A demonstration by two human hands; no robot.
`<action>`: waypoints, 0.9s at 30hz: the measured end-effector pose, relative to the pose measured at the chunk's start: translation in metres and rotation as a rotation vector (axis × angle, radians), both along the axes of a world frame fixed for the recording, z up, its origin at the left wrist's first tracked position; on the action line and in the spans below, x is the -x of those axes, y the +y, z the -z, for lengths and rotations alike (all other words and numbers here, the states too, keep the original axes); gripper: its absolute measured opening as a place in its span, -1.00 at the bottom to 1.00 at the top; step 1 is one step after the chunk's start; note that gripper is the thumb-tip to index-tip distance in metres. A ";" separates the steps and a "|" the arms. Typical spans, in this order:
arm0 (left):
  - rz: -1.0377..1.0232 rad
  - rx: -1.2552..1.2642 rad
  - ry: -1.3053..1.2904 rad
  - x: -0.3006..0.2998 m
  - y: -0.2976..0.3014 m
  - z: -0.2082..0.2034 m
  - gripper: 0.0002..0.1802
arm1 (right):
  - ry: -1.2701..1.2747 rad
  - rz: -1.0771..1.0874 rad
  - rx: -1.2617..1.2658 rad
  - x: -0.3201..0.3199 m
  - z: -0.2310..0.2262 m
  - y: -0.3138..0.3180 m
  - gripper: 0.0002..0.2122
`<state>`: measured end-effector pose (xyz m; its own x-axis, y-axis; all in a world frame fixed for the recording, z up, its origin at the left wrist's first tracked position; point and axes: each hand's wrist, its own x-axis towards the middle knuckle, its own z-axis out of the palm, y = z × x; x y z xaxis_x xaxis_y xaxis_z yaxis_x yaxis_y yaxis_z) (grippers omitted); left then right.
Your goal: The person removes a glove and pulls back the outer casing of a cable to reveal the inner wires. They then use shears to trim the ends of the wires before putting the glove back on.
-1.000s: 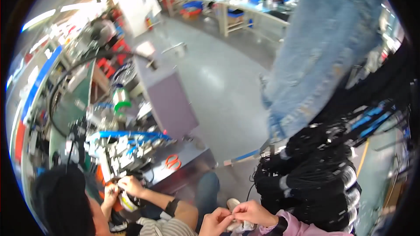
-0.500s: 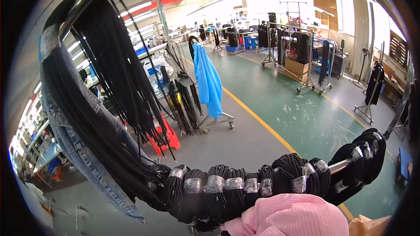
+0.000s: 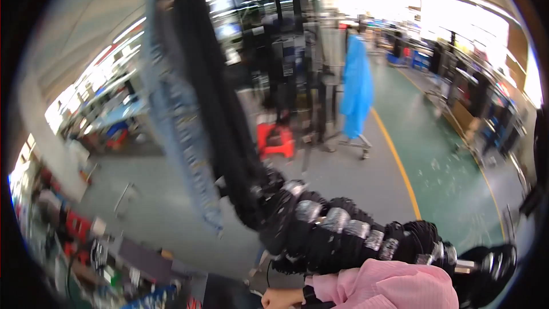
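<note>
My right hand shows at the bottom edge, its fingers curled and partly cut off; what they hold, if anything, is hidden. A pink striped sleeve with a dark cuff covers that arm. Just above lies a row of black cord bundles, each bound with shiny clear wrap, on a metal rail. Long black cords hang down at the left end of the row, with a blue denim garment beside them. My left hand is out of view.
Across the grey floor stand a red stool and a wheeled rack with a bright blue garment. Racks of dark goods line the right side. Worktables stand at left; a cluttered bench is lower left.
The view has swung left, so the rack and floor line appear farther right and the scene is blurred. My right hand has come into sight beyond the pink sleeve.
</note>
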<state>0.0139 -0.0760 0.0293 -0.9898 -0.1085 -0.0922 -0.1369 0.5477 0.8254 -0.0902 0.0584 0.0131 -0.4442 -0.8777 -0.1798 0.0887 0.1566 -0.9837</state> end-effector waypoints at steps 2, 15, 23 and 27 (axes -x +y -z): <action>-0.005 -0.055 -0.054 0.002 0.004 -0.010 -0.77 | 0.001 0.005 0.033 0.002 0.009 0.002 -0.85; -0.222 -0.214 0.025 -0.014 0.015 0.005 -0.86 | -0.247 -0.054 -0.043 0.004 -0.004 0.003 -0.93; -0.267 -0.291 0.125 0.011 0.011 -0.026 -0.76 | -0.498 0.092 0.076 0.018 -0.033 -0.003 -0.95; -0.364 -0.517 0.017 0.014 0.007 -0.029 -0.76 | -0.690 0.061 0.153 0.030 -0.021 -0.008 -0.93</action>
<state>0.0003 -0.0693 0.0588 -0.8998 -0.3840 -0.2071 -0.2237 -0.0015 0.9747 -0.1198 0.0503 0.0344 -0.3223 -0.8927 -0.3149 0.7039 -0.0035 -0.7103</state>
